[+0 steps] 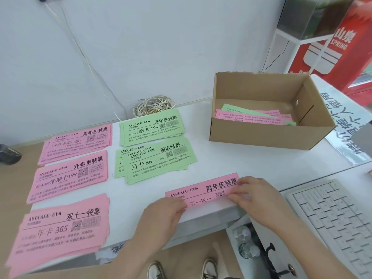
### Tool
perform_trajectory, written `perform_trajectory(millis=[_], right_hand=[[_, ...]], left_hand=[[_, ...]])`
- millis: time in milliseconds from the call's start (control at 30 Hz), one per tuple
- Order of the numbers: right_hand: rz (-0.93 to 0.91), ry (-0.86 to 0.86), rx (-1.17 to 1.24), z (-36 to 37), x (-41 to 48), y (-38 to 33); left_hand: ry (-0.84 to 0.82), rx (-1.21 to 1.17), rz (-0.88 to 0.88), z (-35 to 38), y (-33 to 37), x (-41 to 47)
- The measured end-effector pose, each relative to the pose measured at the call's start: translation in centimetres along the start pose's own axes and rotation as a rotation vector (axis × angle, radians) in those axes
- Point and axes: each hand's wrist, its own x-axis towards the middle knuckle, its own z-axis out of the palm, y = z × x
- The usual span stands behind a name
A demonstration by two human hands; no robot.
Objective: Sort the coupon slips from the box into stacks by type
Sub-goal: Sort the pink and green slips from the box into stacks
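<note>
A plain pale wall [141, 47] stands beyond the hands, with a thin cable [80, 47] running down to a coiled bundle [154, 105] at the white desk's [221, 162] far edge. A keyboard [338, 220] lies right of the hands. A red cabinet [332, 43] stands at far right.
</note>
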Motion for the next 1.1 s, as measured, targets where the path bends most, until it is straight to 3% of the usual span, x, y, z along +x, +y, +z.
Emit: perform_trajectory(millis=[100,167,300,433,500,567,633,700,900,1000,1100], right_hand=[[0.229,0.057,0.569,-1.8,-0.3,0.1],[0.365,0.031,0.778,-2.6,-0.3,0.1],[0.361,-0.232,0.814,-2.7,0.2,-0.9],[0.221,-0.152,0.866,-3.0,1.1,-2.8],[0.148,-0.088,0.852,-3.1,1.6,-4.6],[0.091,-0.064,0.866,-3.2,2.2,-6.8],[0.032,-0.057,0.883,-3.3,2.9,-9.4],[-0.029,-0.061,0.896,-3.1,3.5,-12.0],[-0.117,-0.198,0.942,-1.2,5.5,-19.9],[-0.153,-0.315,0.836,0.1,6.6,-23.5],[-0.091,-0.239,0.772,2.4,8.5,-27.1]], left_hand=[[0.013,-0.084,-0.134,-0.1,-0.1,0.0],[0.053,-0.153,-0.203,-0.2,0.0,-0.1],[0.051,-0.154,-0.254,-0.5,0.1,-0.8],[0.27,-0.22,-0.229,-1.9,-0.5,-1.8],[0.345,-0.395,-0.38,-4.1,-1.0,-2.5],[0.303,-0.733,-0.584,-7.1,-1.5,-3.6],[0.298,-1.101,-0.681,-9.9,-2.3,-4.8],[0.328,-1.298,-0.737,-12.2,-3.6,-6.1],[0.469,-1.029,-0.801,-15.4,-9.2,-9.1],[0.541,-0.981,-0.812,-16.5,-13.4,-9.6],[0.584,-0.892,-0.817,-17.7,-18.5,-9.0]])
